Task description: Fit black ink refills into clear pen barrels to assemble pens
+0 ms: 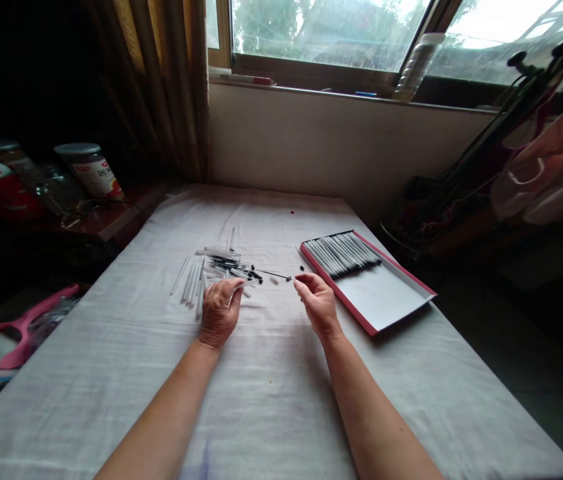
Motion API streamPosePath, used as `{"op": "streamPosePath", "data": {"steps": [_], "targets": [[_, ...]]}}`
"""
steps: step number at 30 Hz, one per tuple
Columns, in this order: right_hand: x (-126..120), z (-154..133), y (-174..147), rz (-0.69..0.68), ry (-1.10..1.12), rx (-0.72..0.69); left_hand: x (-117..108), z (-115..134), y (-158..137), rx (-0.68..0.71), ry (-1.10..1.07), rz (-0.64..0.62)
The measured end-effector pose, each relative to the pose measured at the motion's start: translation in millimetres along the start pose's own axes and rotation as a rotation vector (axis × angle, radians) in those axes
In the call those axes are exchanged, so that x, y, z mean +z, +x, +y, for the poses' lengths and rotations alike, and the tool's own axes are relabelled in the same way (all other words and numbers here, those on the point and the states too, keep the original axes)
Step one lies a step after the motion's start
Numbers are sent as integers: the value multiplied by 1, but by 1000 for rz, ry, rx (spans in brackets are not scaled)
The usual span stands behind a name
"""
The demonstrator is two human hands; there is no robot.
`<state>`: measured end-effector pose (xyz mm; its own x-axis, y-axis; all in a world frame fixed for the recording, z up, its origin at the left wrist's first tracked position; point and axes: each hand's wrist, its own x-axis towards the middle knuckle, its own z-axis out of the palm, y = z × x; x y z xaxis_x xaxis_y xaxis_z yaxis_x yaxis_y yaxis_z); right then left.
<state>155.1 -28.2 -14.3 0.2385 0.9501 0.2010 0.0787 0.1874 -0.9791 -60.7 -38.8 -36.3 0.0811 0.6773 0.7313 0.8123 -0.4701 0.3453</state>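
My left hand [221, 308] is closed in a pinch around a clear pen barrel [247, 285], most of it covered by the fingers. Beside and beyond that hand lies a loose pile of clear pen barrels [192, 283] and black pen parts [226, 262]. My right hand [318, 303] has thumb and forefinger pinched together; what they hold, if anything, is too small to tell. Just left of its fingertips is a thin dark pen refill [274, 274] with a black end, apparently not gripped. A small black cap [302, 268] rests beyond the right hand.
Right of my right hand, a shallow red-edged box [376, 317] contains a row of clear pens with black ends [344, 253]. A white cloth [271, 413] covers the table. Jars [91, 172] stand on a side surface at left; a pink-handled object [26, 327] sits below.
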Motion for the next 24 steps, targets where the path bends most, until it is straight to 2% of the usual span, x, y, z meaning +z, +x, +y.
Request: {"op": "streamPosePath", "data": {"steps": [3,6,14,19,24], "targets": [[-12,7,-9,78,288,167,0,2,0,-4,51,-3],[-18,9,-9,104,416,260,1,3,-1,-24,82,-6],[-20,10,-6,21,554,341,3,3,-2,-34,106,-39],[-19,7,-7,3,530,324,3,2,-2,-58,105,-43],[-15,3,-9,13,525,348,3,3,-2,-21,100,-36]]}}
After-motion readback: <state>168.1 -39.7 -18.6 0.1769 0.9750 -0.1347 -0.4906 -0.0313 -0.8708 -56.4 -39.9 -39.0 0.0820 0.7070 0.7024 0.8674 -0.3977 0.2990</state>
